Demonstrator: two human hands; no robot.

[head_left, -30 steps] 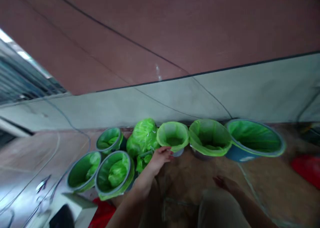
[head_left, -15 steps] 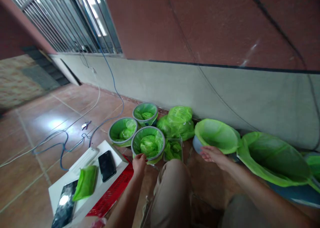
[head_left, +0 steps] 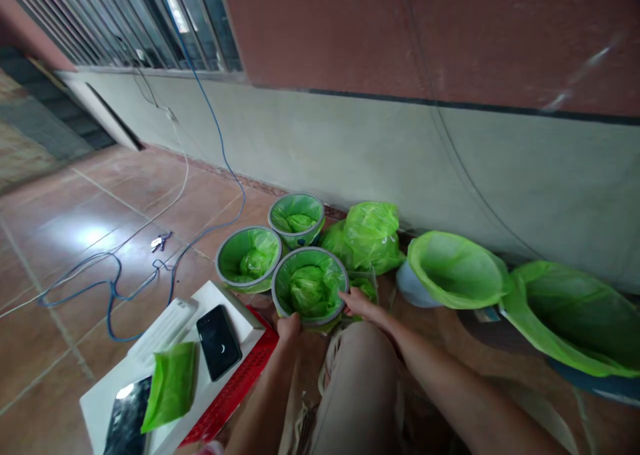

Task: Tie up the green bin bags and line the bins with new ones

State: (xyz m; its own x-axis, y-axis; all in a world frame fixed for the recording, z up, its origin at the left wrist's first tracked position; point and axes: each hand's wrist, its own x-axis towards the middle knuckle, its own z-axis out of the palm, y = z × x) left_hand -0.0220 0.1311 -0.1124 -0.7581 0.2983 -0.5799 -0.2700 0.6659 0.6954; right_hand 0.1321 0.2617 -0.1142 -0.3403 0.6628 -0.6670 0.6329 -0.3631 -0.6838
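Observation:
The nearest trash bin [head_left: 284,258] has a grey rim, a green liner, and a bunched green bag [head_left: 313,290] inside. My left hand [head_left: 289,326] is closed at the front left of its rim. On the right side of the same rim, my right hand [head_left: 358,303] grips with thumb and fingers. Two similar lined bins, a left one [head_left: 223,268] and a back one [head_left: 297,196], stand close behind it. A square basket [head_left: 367,285] with green plastic in it is partly hidden behind my right hand.
Full green bags [head_left: 373,232] rest against the wall. To the right stand a lined bin [head_left: 425,285] and a larger green-lined container [head_left: 550,322]. At left, a white box [head_left: 167,348] carries a phone [head_left: 219,342] and a folded green packet [head_left: 170,385]. Blue cable [head_left: 113,288] and keys [head_left: 161,242] lie on the floor.
My right hand has moved left from the right-hand lined bin to the nearest bin's rim. My left hand has closed on that rim. The view has shifted slightly.

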